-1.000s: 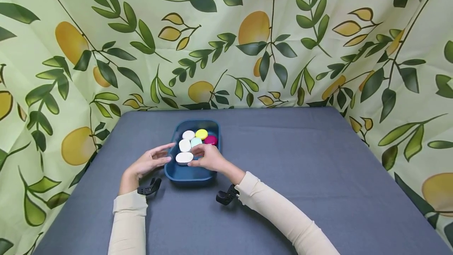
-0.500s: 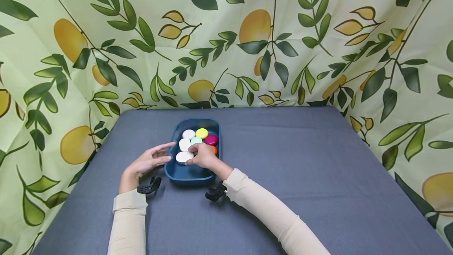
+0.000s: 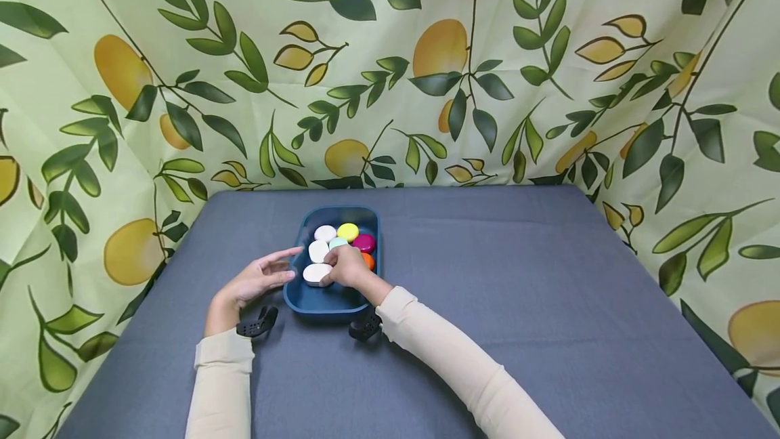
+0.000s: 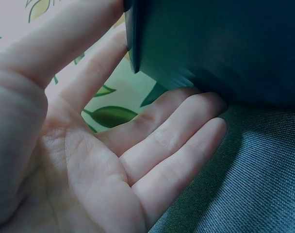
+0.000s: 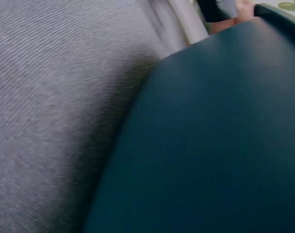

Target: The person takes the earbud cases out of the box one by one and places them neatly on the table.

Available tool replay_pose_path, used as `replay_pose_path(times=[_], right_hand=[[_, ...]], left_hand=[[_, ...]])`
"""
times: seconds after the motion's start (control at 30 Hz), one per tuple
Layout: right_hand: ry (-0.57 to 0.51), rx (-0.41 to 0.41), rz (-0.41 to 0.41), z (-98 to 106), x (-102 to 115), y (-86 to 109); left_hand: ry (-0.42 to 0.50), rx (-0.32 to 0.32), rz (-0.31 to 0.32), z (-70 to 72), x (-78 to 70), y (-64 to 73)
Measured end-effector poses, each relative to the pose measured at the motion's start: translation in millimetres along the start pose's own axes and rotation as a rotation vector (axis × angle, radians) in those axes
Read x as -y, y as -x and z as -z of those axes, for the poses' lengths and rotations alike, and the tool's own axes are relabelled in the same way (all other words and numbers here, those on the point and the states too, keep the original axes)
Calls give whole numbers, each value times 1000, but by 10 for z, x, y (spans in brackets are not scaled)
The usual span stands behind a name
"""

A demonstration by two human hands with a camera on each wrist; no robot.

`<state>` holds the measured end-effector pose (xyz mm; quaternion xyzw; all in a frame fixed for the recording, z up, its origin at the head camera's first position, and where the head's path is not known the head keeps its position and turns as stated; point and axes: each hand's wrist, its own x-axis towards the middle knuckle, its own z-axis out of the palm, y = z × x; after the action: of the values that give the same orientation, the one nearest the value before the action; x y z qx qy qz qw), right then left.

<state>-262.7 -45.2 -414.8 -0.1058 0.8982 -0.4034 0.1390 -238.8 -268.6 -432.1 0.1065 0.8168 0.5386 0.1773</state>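
Observation:
A blue rectangular tray [image 3: 329,301] holds several smooth, rounded pieces. My right hand [image 3: 350,267] reaches into it and pinches the right end of a white oval piece [image 3: 314,274], thumb on the near side and fingers on the far side. Behind lie a rounded white piece [image 3: 318,251], another white one [image 3: 326,234], a yellow one [image 3: 348,232], a pale mint one [image 3: 338,242] and a magenta one [image 3: 364,243]. An orange piece [image 3: 368,261] is partly hidden by my right hand. My left hand [image 3: 256,279] touches the tray's left side with loosely extended fingers.
The tray stands on a table with a grey cloth [image 3: 487,276]. A leaf-and-fruit patterned curtain [image 3: 390,87] encloses the back and sides. Black wrist camera mounts [image 3: 258,323] hang below both wrists, the right one close to the tray's near right corner.
My right hand has shifted slightly left along the white oval piece, with its forearm swinging left, and the orange piece has come into view. My left hand has stayed in place.

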Motion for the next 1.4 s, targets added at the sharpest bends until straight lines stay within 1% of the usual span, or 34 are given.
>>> replay_pose_path(times=[0.17, 0.3, 0.47, 0.6, 0.7, 0.9, 1.03, 1.13, 1.23, 1.4], right_hand=[[34, -22, 28, -44, 0, 4], [74, -30, 66, -23, -4, 16], [56, -7, 118, 57, -23, 55], [20, 38, 169, 156, -40, 105], [10, 65, 212, 249, -56, 145], [18, 87, 307, 466, -112, 205], [-34, 89, 323, 627, -219, 211], [-93, 64, 322, 771, -332, 205], [-141, 20, 319, 928, -456, 201], [-171, -60, 296, 1171, -673, 219]], left_hand=[[-4, 1, -13, 2, 1, 10], [-13, 4, -21, 2, 1, 6], [-11, 7, -23, -10, -3, 11], [6, 8, -16, -13, -6, 21], [15, 9, -18, -13, -7, 17], [12, 11, -16, -12, -13, 5], [4, 9, -9, -17, -15, 6], [4, 13, -5, -13, -15, 8], [9, 21, -6, -10, -23, 10], [41, 39, -11, -19, -45, 15]])
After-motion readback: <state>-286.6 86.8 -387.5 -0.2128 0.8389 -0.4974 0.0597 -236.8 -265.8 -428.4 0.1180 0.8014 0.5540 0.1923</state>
